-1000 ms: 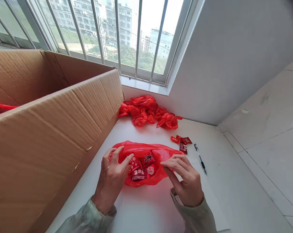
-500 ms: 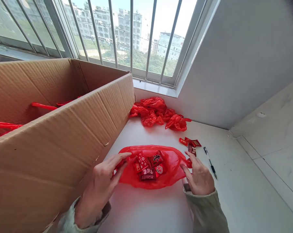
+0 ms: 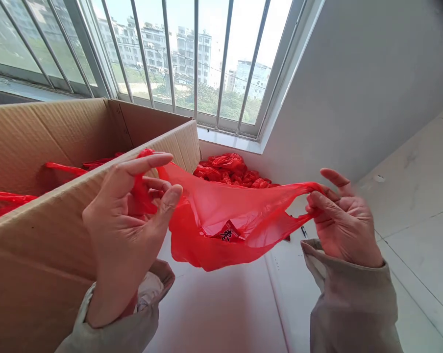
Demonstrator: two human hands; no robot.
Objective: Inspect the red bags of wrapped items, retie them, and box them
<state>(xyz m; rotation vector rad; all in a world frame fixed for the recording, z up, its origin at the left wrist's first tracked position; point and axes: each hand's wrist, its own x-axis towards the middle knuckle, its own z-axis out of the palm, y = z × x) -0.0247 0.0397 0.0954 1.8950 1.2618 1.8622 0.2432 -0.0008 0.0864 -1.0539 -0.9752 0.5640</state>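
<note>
A thin red plastic bag (image 3: 214, 211) is stretched between my hands, raised above the white table. My left hand (image 3: 133, 211) has one handle looped over its fingers, with the thumb and forefinger apart. On the other side, my right hand (image 3: 342, 220) pinches the second handle between thumb and fingers. Inside the bag a dark red candy packet (image 3: 227, 233) with black lettering shows; the bag's front wall hides whatever else lies in it.
At the left stands a large cardboard box (image 3: 78, 215) with red bags (image 3: 67, 169) inside. Crumpled red bags (image 3: 227, 166) lie by the wall under the barred window (image 3: 195, 63). A pen (image 3: 304, 231) is partly hidden behind the held bag.
Both hands have lifted the bag by its handles off the table and spread them wider apart. The bag now covers the loose packets on the table and hides most of the packets inside.
</note>
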